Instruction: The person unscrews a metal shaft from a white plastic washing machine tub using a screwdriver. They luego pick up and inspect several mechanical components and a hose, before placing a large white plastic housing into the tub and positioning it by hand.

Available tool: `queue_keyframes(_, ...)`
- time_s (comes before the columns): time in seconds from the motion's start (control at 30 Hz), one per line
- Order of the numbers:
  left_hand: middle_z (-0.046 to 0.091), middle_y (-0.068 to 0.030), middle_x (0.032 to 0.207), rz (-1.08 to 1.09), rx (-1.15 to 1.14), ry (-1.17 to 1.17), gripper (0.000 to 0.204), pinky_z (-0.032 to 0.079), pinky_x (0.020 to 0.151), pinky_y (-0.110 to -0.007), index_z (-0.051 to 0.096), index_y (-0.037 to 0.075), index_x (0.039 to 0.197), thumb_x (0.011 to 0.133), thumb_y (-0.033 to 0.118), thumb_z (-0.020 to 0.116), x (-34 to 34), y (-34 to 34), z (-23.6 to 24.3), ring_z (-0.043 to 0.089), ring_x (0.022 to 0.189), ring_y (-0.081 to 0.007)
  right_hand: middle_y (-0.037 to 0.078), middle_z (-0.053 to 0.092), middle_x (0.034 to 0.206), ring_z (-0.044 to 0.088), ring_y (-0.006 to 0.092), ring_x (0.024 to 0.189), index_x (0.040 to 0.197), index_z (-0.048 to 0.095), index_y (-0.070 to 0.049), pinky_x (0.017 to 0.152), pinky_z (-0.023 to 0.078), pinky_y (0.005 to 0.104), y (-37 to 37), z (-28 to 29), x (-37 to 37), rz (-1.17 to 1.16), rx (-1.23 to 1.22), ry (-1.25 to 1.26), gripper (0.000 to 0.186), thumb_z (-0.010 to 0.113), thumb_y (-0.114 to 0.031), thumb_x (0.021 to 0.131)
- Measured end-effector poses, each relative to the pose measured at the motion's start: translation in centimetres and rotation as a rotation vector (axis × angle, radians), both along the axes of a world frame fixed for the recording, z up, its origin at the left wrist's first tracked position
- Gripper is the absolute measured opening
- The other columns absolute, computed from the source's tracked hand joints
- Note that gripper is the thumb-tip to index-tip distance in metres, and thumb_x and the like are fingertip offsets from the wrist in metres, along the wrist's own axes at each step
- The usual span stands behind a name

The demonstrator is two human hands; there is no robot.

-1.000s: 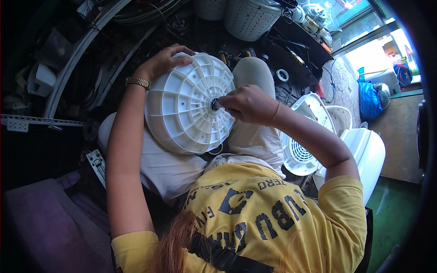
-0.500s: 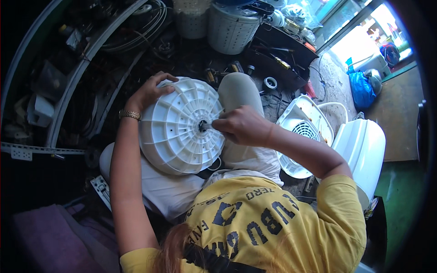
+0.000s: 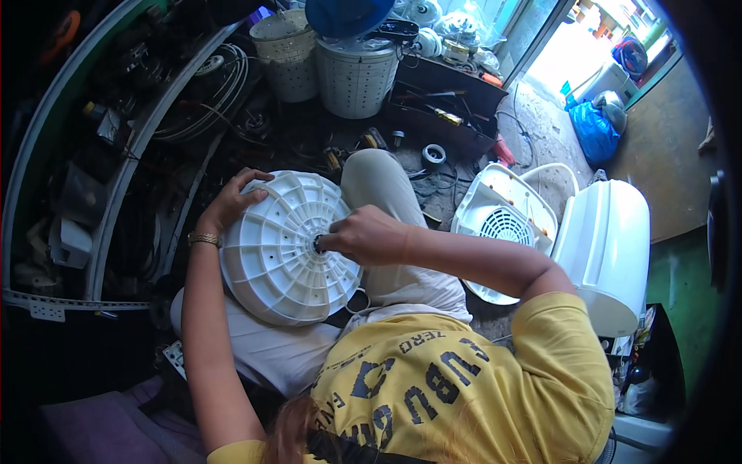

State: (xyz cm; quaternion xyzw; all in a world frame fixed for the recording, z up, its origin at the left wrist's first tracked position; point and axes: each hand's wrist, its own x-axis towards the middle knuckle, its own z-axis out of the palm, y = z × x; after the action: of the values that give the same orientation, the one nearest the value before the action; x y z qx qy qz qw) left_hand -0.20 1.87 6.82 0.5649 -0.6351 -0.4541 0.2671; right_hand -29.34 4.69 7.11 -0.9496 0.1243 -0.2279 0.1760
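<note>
On the lap (image 3: 282, 348), the ribbed plastic drum (image 3: 272, 259) has shifted down my view, left hand (image 3: 234, 203) gripping its edge, right hand (image 3: 363, 234) clenched at its hub (image 3: 318, 244).

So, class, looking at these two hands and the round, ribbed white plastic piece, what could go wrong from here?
The round, ribbed white plastic piece rests tilted against the lap in pale trousers; it could roll if the left hand at its edge loosens. The right hand, curled at the small dark hub, might slip and scrape its knuckles. Anything small that drops could get lost on the dark, cluttered floor.
</note>
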Motion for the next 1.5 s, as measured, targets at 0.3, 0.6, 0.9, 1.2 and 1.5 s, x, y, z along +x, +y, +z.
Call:
queue_keyframes(0.3, 0.054, -0.0096, 0.115, -0.054, 0.002, -0.070, 0.061, 0.038, 0.098, -0.038, 0.060, 0.005, 0.113, 0.069, 0.046, 0.065, 0.0, -0.6, -0.1, 0.051, 0.112, -0.0239, 0.010, 0.063, 0.068, 0.063, 0.0289, 0.062, 0.089, 0.066, -0.011, 0.054, 0.048, 0.0385, -0.3, 0.9, -0.2, -0.015, 0.038, 0.124, 0.017, 0.062, -0.005, 0.073)
queue_keyframes(0.6, 0.053, -0.0121, 0.116, -0.033, 0.025, 0.008, 0.056, 0.039, 0.097, -0.038, 0.063, 0.007, 0.110, 0.069, 0.044, 0.068, 0.1, -0.4, -0.2, 0.053, 0.111, -0.0267, 0.010, 0.063, 0.069, 0.062, 0.0282, 0.061, 0.086, 0.064, -0.008, 0.056, 0.049, 0.0380, -0.6, 1.1, 0.2, 0.024, 0.062, 0.097, 0.015, 0.064, -0.004, 0.071)
queue_keyframes(0.9, 0.053, -0.0125, 0.117, -0.016, 0.014, -0.020, 0.060, 0.040, 0.097, -0.038, 0.063, 0.006, 0.111, 0.067, 0.046, 0.068, 0.4, -0.7, -0.9, 0.052, 0.112, -0.0263, 0.009, 0.058, 0.064, 0.059, 0.0293, 0.058, 0.076, 0.058, -0.007, 0.055, 0.046, 0.0407, -1.0, 0.7, 0.4, 0.009, 0.064, 0.066, 0.005, 0.063, -0.006, 0.074)
queue_keyframes(1.2, 0.053, -0.0137, 0.117, -0.002, 0.019, -0.014, 0.061, 0.040, 0.098, -0.039, 0.062, 0.005, 0.112, 0.067, 0.044, 0.068, 0.0, -0.7, -0.4, 0.052, 0.112, -0.0282, 0.010, 0.059, 0.067, 0.060, 0.0297, 0.061, 0.076, 0.057, -0.006, 0.056, 0.047, 0.0410, -0.1, 1.7, -0.9, -0.053, 0.144, 0.114, 0.008, 0.063, -0.005, 0.072)
queue_keyframes(1.5, 0.052, -0.0141, 0.119, -0.016, 0.000, -0.041, 0.059, 0.039, 0.098, -0.042, 0.063, 0.006, 0.110, 0.066, 0.045, 0.067, -0.1, -0.6, -0.2, 0.052, 0.113, -0.0296, 0.009, 0.063, 0.068, 0.062, 0.0286, 0.062, 0.082, 0.063, -0.006, 0.057, 0.049, 0.0387, -0.3, 1.8, -0.8, -0.032, 0.094, 0.085, 0.008, 0.063, -0.005, 0.074)
